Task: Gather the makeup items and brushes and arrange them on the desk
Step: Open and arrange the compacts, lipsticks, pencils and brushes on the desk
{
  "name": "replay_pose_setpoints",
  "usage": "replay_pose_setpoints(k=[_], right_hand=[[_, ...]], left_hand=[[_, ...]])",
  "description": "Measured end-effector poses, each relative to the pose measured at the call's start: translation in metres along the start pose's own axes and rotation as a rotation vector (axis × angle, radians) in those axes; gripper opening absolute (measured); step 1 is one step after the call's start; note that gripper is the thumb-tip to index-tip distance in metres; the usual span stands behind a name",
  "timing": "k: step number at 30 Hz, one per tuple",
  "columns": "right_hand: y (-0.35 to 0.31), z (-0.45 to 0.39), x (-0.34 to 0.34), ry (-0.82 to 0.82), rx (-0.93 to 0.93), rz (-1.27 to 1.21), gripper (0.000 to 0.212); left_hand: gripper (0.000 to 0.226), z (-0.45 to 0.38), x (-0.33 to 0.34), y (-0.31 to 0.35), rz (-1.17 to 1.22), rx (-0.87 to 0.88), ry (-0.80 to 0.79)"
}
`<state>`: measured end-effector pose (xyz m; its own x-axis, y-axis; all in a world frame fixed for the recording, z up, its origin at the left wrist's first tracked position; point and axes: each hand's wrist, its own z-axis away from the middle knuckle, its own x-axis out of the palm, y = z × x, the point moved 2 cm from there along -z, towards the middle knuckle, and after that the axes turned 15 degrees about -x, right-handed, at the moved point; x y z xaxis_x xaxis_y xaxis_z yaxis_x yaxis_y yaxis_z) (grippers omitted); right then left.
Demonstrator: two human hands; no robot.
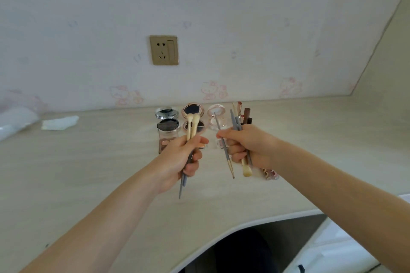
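Observation:
My left hand (179,159) grips two makeup brushes (192,125), their cream bristles pointing up and grey handles hanging below the fist. My right hand (246,146) holds several grey-handled brushes (235,123); one thin brush (224,146) slants down and a cream-tipped one (246,169) points downward. Both hands hover above the pale wooden desk (88,162). Behind them, near the wall, lie an open silver compact (166,117), an open pink compact (193,117), a clear round case (217,118), and lip pencils and tubes (246,115). An eyeshadow palette (165,144) is partly hidden by my left hand.
A crumpled white tissue (59,122) and a clear plastic bag (13,122) lie at the desk's far left. A gold wall socket (164,50) sits above the desk. A small patterned item (269,174) peeks from under my right wrist. The desk's curved front edge (244,226) runs below.

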<state>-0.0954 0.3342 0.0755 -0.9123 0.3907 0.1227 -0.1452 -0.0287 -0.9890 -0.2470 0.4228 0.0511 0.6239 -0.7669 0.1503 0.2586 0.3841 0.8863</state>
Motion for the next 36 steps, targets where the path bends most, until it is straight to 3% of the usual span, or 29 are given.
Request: replay_pose_setpoints(k=[3, 6, 8, 11, 14, 23, 26, 30, 36], right_hand=[[0.001, -0.007, 0.006, -0.005, 0.042, 0.013, 0.006], [0.004, -0.01, 0.005, 0.0, 0.072, 0.016, 0.006], [0.005, -0.011, 0.002, -0.007, 0.087, 0.025, 0.007], [0.004, -0.01, -0.004, -0.02, 0.103, 0.039, 0.01], [0.003, -0.01, -0.01, -0.017, 0.116, 0.058, 0.008], [-0.001, -0.009, -0.014, -0.043, 0.124, 0.172, 0.011], [-0.004, -0.008, -0.014, -0.079, 0.114, 0.288, 0.027], [-0.007, -0.01, -0.011, -0.101, 0.11, 0.398, 0.011], [-0.005, -0.017, -0.01, -0.134, 0.052, 0.542, 0.013]], left_hand=[[0.016, 0.004, -0.01, 0.002, -0.245, 0.048, 0.137], [0.01, 0.004, -0.02, 0.003, -0.635, 0.158, 0.336], [0.016, 0.005, -0.023, 0.002, -0.854, 0.229, 0.417], [0.026, 0.006, -0.025, -0.006, -1.088, 0.294, 0.429], [0.014, 0.005, -0.022, -0.016, -1.239, 0.376, 0.39], [0.025, -0.002, -0.002, -0.036, -1.306, 0.519, 0.331], [0.027, 0.0, -0.002, -0.037, -1.293, 0.572, 0.334], [0.029, 0.004, -0.008, -0.039, -1.279, 0.587, 0.338], [0.035, 0.014, -0.032, -0.041, -1.277, 0.59, 0.377]])
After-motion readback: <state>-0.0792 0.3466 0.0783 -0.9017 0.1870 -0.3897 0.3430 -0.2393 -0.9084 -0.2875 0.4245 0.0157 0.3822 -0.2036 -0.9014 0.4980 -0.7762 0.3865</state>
